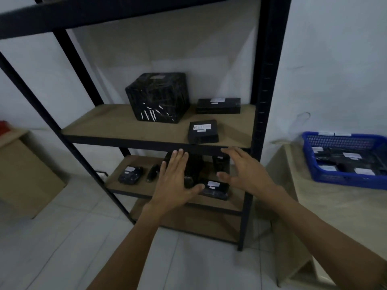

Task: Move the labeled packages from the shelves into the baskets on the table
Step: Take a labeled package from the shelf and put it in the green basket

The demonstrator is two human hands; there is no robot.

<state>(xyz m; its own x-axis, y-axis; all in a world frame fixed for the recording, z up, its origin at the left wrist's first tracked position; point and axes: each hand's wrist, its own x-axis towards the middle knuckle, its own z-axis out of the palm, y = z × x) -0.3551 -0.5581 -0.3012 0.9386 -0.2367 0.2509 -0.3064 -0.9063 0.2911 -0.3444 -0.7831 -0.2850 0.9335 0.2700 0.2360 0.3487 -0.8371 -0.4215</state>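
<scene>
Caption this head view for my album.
Open left hand and right hand reach toward a labeled package on a lower shelf; blue basket nearby.

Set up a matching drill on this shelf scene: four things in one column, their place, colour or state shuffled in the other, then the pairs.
Things
1. cube package
2. basket
3. small pouch
4. left hand

Place, colour or state
A. blue, on the table
B. lower shelf, left end
C. middle shelf
D. open, holding nothing

Pairs: 1-C, 2-A, 3-B, 4-D
</scene>
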